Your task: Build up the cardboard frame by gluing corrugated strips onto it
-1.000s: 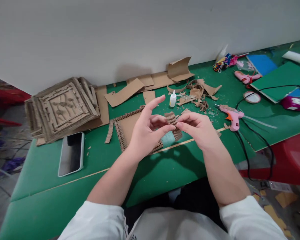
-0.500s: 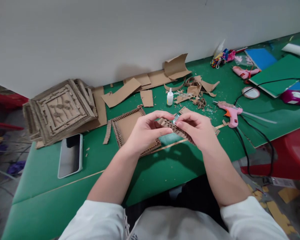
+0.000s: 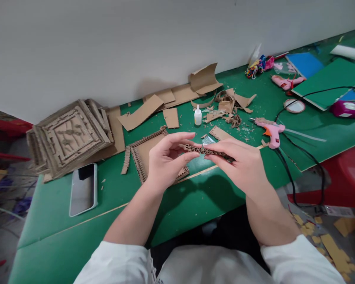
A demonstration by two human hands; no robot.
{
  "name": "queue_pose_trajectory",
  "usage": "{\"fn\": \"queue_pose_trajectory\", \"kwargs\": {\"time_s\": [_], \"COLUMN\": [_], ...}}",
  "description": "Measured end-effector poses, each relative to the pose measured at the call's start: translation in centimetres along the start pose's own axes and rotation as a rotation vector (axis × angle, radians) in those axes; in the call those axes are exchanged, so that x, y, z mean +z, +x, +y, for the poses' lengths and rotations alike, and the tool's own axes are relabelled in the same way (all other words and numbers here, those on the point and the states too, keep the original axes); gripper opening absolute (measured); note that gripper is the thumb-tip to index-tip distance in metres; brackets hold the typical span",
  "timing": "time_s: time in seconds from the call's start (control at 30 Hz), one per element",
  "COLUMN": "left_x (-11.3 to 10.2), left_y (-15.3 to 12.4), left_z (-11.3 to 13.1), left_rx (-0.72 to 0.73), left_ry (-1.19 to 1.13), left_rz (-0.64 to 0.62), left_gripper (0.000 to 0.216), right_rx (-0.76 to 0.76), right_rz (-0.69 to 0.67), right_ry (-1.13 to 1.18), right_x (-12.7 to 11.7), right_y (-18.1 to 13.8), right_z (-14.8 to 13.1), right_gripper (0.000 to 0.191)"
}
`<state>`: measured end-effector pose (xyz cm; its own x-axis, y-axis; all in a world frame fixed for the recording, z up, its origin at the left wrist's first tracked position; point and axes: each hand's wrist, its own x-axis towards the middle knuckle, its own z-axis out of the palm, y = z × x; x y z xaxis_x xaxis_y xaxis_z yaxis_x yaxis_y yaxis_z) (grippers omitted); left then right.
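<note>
Green table (image 3: 182,215) below us. Our left hand (image 3: 162,163) and right hand (image 3: 244,163), both nearly closed, pinch cardboard strip (image 3: 193,148) at opposite ends; long axis runs crosswise, hand to hand.

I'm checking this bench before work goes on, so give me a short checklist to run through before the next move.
1. Brown corrugated cardboard strip held: ok, between the left hand and right hand.
2. Square brown cardboard tray with corrugated edging nearby: ok, partly hidden by the left hand.
3. Small white plastic bottle upright: ok.
4. Pink glue gun with orange trigger apart from both hands: ok, lying beyond the right hand.
5. Glue gun hot: cannot tell.
6. Green tabletop free of torn brown cardboard scraps: not ok, they lie beside the bottle.
</note>
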<state>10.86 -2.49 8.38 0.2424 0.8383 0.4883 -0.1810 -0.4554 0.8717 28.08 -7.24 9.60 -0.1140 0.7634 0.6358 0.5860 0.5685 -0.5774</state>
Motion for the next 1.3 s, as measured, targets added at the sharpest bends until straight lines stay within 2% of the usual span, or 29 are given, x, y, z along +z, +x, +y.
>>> {"fn": "queue_pose_trajectory", "kwargs": {"time_s": [0.17,0.3,0.37,0.53,0.63,0.7,0.83,0.93,1.07,1.2,1.3], "left_x": [-0.4,-0.7,-0.7,-0.7,-0.8,-0.8,-0.8,-0.9,-1.0,-0.7,-0.3], "left_y": [-0.1,0.0,0.0,-0.1,0.0,0.0,0.2,0.3,0.2,0.1,0.1], "left_z": [-0.3,-0.3,-0.3,-0.2,-0.2,-0.2,-0.2,-0.3,-0.5,-0.3,-0.1], "left_rx": [0.039,0.036,0.022,-0.007,-0.006,0.007,0.017,0.018,-0.029,-0.079,-0.106], "left_ry": [-0.042,-0.057,-0.034,0.050,0.052,0.046,0.070,0.071,0.067,0.097,0.129], "left_rz": [0.026,-0.032,-0.036,0.087,0.113,0.109,0.108,0.080,0.056,0.082,0.086], "left_gripper": [0.028,0.030,0.027,0.019,0.018,0.020,0.033,0.040,0.033,0.027,0.027], "right_rx": [0.076,0.055,0.053,0.113,0.128,0.132,0.148,0.161,0.222,0.168,0.119], "right_rz": [-0.014,0.030,0.033,0.023,0.040,0.041,0.038,0.056,0.047,-0.024,-0.020], "right_ry": [-0.052,-0.053,-0.046,-0.080,-0.085,-0.080,-0.085,-0.074,-0.065,-0.064,-0.034], "right_x": [-0.9,-1.1,-1.0,-1.3,-1.7,-1.8,-1.8,-1.9,-2.0,-1.3,-0.2], "right_y": [-0.1,-0.1,-0.2,-0.2,-0.2,-0.2,-0.3,-0.3,-0.2,-0.3,-0.4], "right_z": [0.5,0.8,0.9,1.1,1.3,1.4,1.6,1.9,2.2,2.2,1.9], "right_gripper": [0.025,0.009,0.007,0.019,0.013,0.011,0.022,0.015,0.014,0.032,0.025]}}
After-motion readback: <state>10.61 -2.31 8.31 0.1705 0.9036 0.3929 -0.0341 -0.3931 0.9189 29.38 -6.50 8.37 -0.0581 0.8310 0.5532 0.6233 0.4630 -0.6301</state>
